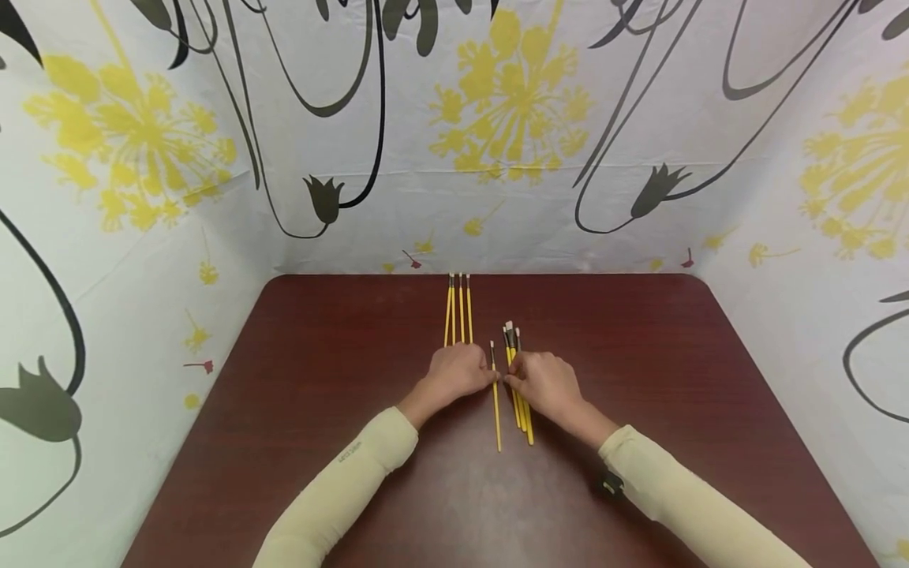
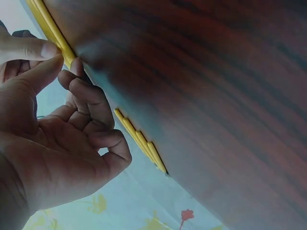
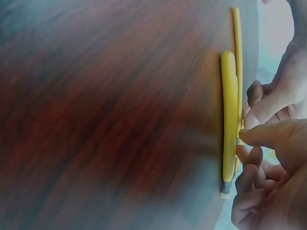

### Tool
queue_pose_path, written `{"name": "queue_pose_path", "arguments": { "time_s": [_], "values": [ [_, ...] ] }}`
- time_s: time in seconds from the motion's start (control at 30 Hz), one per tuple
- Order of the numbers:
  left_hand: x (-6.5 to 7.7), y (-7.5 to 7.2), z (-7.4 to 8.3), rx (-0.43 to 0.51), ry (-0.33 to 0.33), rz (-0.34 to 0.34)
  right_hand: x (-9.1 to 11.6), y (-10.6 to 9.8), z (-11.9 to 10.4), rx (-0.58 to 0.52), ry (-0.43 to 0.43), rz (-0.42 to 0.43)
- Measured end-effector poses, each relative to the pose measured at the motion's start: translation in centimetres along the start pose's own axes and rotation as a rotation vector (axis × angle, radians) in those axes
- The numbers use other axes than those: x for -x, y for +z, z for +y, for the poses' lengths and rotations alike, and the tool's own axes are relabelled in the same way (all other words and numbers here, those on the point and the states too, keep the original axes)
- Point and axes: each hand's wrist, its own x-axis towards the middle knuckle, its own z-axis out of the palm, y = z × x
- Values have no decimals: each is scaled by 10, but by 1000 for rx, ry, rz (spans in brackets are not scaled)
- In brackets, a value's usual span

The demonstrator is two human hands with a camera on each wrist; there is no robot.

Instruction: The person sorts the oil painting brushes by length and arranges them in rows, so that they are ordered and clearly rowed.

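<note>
Near the middle of the table, my left hand [image 1: 465, 369] pinches a thin yellow paintbrush [image 1: 497, 418] at its upper part, bristles pointing away from me. Just right of it lies a small bunch of yellow paintbrushes [image 1: 524, 418] with dark ferrules and pale bristles. My right hand [image 1: 547, 385] bends over that bunch, its thumb and forefinger pinching at the left side. In the right wrist view, the right hand [image 3: 273, 177] and left hand [image 3: 285, 91] nearly meet at the brushes. Beyond my left hand, several thin paintbrushes [image 1: 461, 312] lie spread side by side.
The dark red-brown table [image 1: 341, 489] has rounded far corners. White cloth walls [image 1: 270, 158] printed with yellow and grey flowers enclose its back and sides. The separate brushes reach the table's far edge.
</note>
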Motion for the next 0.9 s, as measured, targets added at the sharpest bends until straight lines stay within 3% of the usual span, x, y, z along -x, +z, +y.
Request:
{"name": "queue_pose_path", "arguments": {
  "time_s": [0.67, 0.9],
  "values": [
    [2, 8, 17, -147, -29, 8, 3, -1, -1, 68, 42, -32],
    [6, 6, 20, -149, -38, 7, 4, -2, -5, 90, 50, -57]
  ]
}}
